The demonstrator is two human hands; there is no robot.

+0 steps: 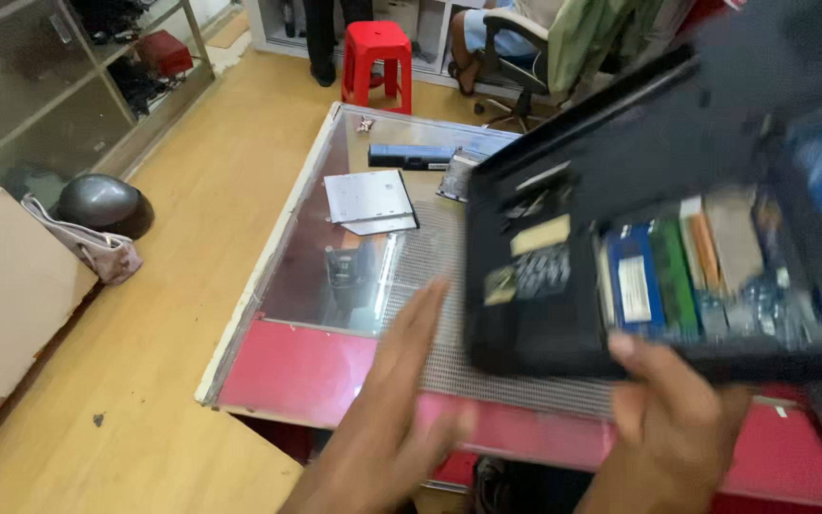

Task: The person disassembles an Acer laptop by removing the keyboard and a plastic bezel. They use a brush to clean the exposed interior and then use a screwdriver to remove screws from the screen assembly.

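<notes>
An open-bottomed black laptop is held tilted above the desk, its underside turned up toward the camera so that the uncovered bay with the blue and green memory sticks can be looked into; the picture there is blurred, so finer parts cannot be told. The near edge of the laptop is gripped by the right hand, whose thumb is laid over the rim while the other fingers are hidden beneath the case, so the laptop appears to be carried from below at this corner. The left hand is seen just left of the laptop, apart from it, with its fingers straight and pressed together, palm turned toward the laptop's side and holding nothing; it is poised over the grey mesh mat that is spread under the laptop, seemingly as a working pad. Beyond the laptop's left edge, further across the desk, a flat white drive and a long dark battery are laid aside, seemingly to keep them clear of the working area. A red stool is seen on the floor beyond the far end of the desk.
</notes>
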